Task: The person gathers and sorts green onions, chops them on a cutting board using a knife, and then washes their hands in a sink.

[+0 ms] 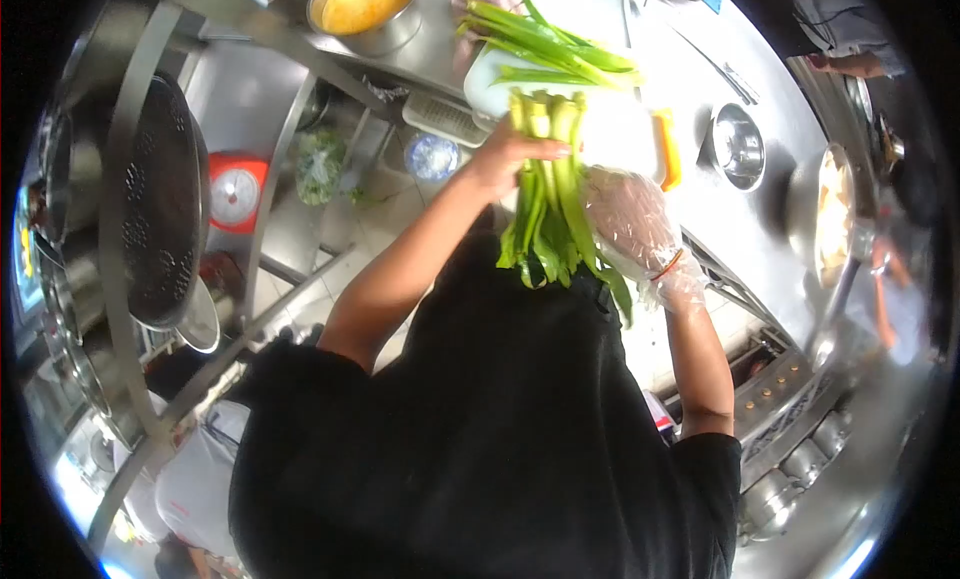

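Observation:
My left hand is closed around a bunch of leeks, with the thumb lying across the pale stalks. The stalk ends point away from me over a white cutting board, and the broad green leaves hang toward my body. Close beside the bunch, on its right, is my right hand in a clear plastic glove with an orange band at the wrist. Its fingers are not clear in the glare and crumpled plastic, so I cannot tell whether it grips anything. More leeks lie across the far part of the board.
A yellow-orange strip lies along the board's right side. Further right are a steel bowl and a large pan. A pot of orange liquid stands at upper left. A red scale sits left; another person's hand shows at upper right.

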The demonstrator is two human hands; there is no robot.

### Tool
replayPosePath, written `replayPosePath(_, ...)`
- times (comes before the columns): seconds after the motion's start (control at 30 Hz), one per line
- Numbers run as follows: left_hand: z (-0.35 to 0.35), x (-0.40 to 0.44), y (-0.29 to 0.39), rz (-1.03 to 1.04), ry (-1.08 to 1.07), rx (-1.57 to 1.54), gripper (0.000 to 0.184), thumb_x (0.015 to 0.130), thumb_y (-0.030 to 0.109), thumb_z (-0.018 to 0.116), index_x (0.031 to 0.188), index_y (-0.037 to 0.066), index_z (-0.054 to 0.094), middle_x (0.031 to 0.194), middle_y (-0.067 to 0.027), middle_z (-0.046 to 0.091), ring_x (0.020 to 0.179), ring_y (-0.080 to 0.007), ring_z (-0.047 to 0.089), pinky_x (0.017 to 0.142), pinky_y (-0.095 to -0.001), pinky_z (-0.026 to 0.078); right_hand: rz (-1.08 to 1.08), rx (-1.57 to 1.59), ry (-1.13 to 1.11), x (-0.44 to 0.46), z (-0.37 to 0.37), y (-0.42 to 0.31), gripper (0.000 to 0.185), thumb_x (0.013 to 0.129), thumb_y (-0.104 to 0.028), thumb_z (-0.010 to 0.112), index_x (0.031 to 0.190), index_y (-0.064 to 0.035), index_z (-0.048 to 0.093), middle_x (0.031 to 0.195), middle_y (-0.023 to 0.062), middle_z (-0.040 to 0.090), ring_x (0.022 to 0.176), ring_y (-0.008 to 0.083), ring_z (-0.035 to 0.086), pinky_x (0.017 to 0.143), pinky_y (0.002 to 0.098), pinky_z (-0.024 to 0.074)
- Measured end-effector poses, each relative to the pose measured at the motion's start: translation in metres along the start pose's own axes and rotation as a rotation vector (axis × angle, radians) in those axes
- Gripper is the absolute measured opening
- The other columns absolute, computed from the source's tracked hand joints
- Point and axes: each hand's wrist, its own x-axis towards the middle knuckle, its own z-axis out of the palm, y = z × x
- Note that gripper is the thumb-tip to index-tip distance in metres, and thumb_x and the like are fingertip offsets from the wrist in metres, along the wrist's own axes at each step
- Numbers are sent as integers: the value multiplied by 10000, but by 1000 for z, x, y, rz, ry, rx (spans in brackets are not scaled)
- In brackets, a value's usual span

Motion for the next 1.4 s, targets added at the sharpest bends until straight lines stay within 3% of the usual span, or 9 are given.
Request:
replayPosePath(0.2, 81, 29, 118, 191, 94, 1553, 423, 764, 33, 619, 1185, 22, 580, 901, -131, 694, 818, -256, 683, 735, -396, 551, 298, 182, 637, 5, -11, 69, 203, 862, -197, 615, 1012, -69, 665, 1013, 144, 627, 959, 320, 581, 877, 420, 444)
replayPosePath(0.33, 108, 103, 28, 209, -17, 2278, 530, 729, -8, 608, 1249, 55, 526, 847, -146, 651, 929, -276, 610, 901, -458, 408, 374, -100, 651, 15, 37, 133, 318, 863, -179, 609, 1146, -34, 596, 1044, 194, 604, 1022, 345, 557, 901, 432, 437)
replayPosePath(0.57, 49, 135, -62, 310, -55, 2373, 646, 717, 30, 631, 1341, 56, 465, 1264, -206, 490, 1265, -331, 399, 1062, -590, 253, 397, -78, 622, 1, 69, 181, 275, 809, -134, 575, 1051, -4, 565, 1041, 185, 573, 1019, 338, 532, 885, 432, 428)
replayPosePath(0.7, 47, 143, -48, 140, -86, 2225, 917, 691, 112, 682, 1491, 91, 235, 1551, -219, 94, 1459, -395, 28, 1134, -618, 87, 350, -9, 607, 2, 91, 198, 337, 860, -159, 539, 1156, 3, 550, 1086, 201, 588, 962, 321, 583, 852, 412, 479)
replayPosePath(0.77, 43, 149, -38, 135, -90, 2066, 1054, 656, 226, 773, 1513, 99, 172, 1571, -206, 52, 1458, -405, 17, 1136, -613, 93, 333, -831, 727, 2, 161, 223, 449, 938, -178, 474, 1348, 5, 465, 1178, 201, 605, 889, 250, 649, 713, 318, 545)
replayPosePath(0.83, 42, 159, -22, -116, -51, 2179, 1293, 516, 403, 876, 1531, 111, 129, 1592, -183, -40, 1464, -398, -29, 1116, -648, 74, 318, -957, 758, 7, 150, 227, 478, 909, -153, 496, 1351, 23, 450, 1217, 221, 576, 1026, 291, 619, 782, 340, 545)
replayPosePath(0.87, 33, 162, -20, -142, -23, 2222, 1355, 481, 419, 890, 1539, 123, 97, 1594, -178, -67, 1464, -400, -41, 1105, -668, 39, 421, -43, 355, 1, 97, 203, 464, 904, -174, 490, 1320, 30, 463, 1187, 230, 565, 1112, 333, 571, 841, 374, 532)
replayPosePath(1.17, 27, 179, 2, -69, -14, 2173, 1162, 584, 499, 821, 1504, 132, 213, 1428, -224, 351, 1349, -370, 326, 1098, -646, 147, 591, 404, 476, -16, 70, 185, 404, 879, -251, 574, 1196, -7, 516, 1040, 243, 541, 1070, 391, 546, 858, 454, 490)
replayPosePath(1.4, 33, 188, -13, 97, -347, 2165, 842, 691, 386, 746, 1405, 97, 409, 1218, -147, 525, 1166, -295, 482, 996, -421, 342, 619, 369, 698, -24, 87, 172, 449, 814, -131, 606, 1234, -22, 489, 1037, 231, 541, 1001, 388, 530, 895, 469, 435)
